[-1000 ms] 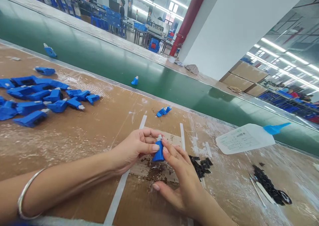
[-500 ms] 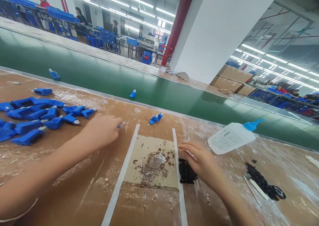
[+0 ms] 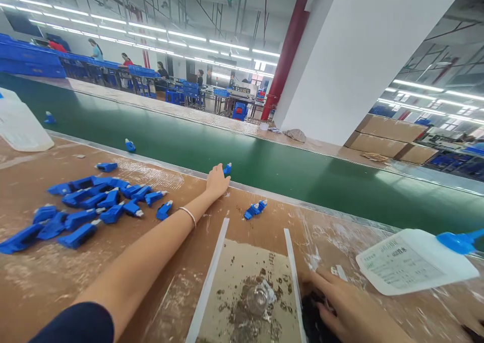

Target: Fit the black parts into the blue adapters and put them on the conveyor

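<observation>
My left hand [image 3: 218, 183] stretches to the near edge of the green belt, its fingers closed on a small blue plastic part [image 3: 227, 168] with a pale tip. More blue plastic parts [image 3: 112, 213] lie in a loose group left of my forearm. A pair of them [image 3: 255, 210] sits in front of the taped board. My right hand [image 3: 346, 302] is low at the right, fingers curled over a glossy black bundle [image 3: 315, 315]; its fingertips are partly hidden. Beside it, a beige board [image 3: 230, 277] between white tape strips carries a clear round piece [image 3: 258, 298] and dark wet spots.
A white bottle with a blue nozzle [image 3: 412, 260] lies at the right; another white bottle [image 3: 22, 124] is at the far left. The green belt [image 3: 302, 177] runs across beyond the brown table, with blue parts on it. Another person's hand [image 3: 469, 307] shows at the right edge.
My left hand has moved forward and right to the blue part on the belt. A blue part now lies apart where that hand was. The view has shifted; my right hand stays by the black bundle.
</observation>
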A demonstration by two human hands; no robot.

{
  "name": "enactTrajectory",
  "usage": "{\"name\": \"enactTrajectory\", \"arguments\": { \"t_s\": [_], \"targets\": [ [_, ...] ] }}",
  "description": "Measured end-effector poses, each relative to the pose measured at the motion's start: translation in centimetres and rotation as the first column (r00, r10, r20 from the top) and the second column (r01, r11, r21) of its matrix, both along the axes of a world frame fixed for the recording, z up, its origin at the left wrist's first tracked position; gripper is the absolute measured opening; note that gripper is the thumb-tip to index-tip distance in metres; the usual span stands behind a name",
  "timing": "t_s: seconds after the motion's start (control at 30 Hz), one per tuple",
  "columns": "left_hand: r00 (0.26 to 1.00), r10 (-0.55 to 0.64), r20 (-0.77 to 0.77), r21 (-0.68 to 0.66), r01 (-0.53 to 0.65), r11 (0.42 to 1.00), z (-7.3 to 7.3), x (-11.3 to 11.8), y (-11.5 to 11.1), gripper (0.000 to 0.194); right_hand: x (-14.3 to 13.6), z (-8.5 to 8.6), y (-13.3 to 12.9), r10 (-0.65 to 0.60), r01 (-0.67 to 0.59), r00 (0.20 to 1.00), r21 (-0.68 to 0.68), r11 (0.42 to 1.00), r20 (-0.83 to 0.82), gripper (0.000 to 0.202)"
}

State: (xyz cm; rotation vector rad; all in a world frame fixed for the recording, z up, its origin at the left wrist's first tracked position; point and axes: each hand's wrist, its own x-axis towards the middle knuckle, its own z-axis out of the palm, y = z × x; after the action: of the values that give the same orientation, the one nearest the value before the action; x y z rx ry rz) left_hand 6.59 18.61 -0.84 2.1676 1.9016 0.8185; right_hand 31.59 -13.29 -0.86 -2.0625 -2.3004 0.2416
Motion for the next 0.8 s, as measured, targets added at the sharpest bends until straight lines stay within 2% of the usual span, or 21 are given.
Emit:
{"name": "enactTrajectory", "arguments": {
  "t_s": [0.07, 0.17, 0.27, 0.4, 0.5, 0.63, 0.73, 0.8],
  "targets": [
    [0.999, -0.017, 0.037, -0.005, 0.017, 1.000, -0.9, 0.6, 2.1, 0.042, 0.2, -0.3, 0.2, 0.028, -0.029, 0.999, -0.045, 0.999, -0.029, 0.024],
    [0.994, -0.074, 0.082, -0.022, 0.076, 0.997, -1.5, 1.0, 3.9, 0.037, 0.4, -0.2, 0.4, 0.021, -0.029, 0.996, -0.086, 0.996, -0.092, 0.026],
    [0.982, -0.118, 0.144, -0.044, 0.125, 0.991, -1.4, 1.1, 4.5, 0.031, 0.8, 0.9, 0.2, -0.028, 0.015, 0.987, -0.086, 0.996, -0.158, 0.024],
    [0.943, -0.120, 0.309, -0.044, 0.140, 0.989, -0.8, 1.1, 3.8, 0.028, 1.8, 2.8, 0.0, -0.138, 0.150, 0.958, 0.026, 0.988, -0.250, 0.024],
    [0.872, -0.117, 0.475, -0.006, 0.136, 0.991, -0.5, 1.0, 1.9, 0.028, 2.1, 3.1, 0.4, -0.220, 0.241, 0.943, 0.058, 0.969, -0.250, 0.026],
    [0.736, -0.130, 0.665, 0.022, 0.154, 0.988, -0.8, 0.1, -3.1, 0.028, 1.5, 2.1, 1.3, -0.220, 0.235, 0.946, 0.039, 0.971, -0.237, 0.022],
    [0.646, -0.150, 0.748, 0.002, 0.224, 0.975, -1.4, -1.9, -7.1, 0.031, 1.1, 1.4, 1.7, -0.207, 0.225, 0.948, 0.048, 0.973, -0.241, 0.024],
    [0.608, -0.141, 0.782, -0.020, 0.250, 0.968, -1.5, -3.8, -9.0, 0.033, 1.0, 1.3, 1.7, -0.198, 0.217, 0.948, 0.053, 0.975, -0.250, 0.027]
  ]
}}
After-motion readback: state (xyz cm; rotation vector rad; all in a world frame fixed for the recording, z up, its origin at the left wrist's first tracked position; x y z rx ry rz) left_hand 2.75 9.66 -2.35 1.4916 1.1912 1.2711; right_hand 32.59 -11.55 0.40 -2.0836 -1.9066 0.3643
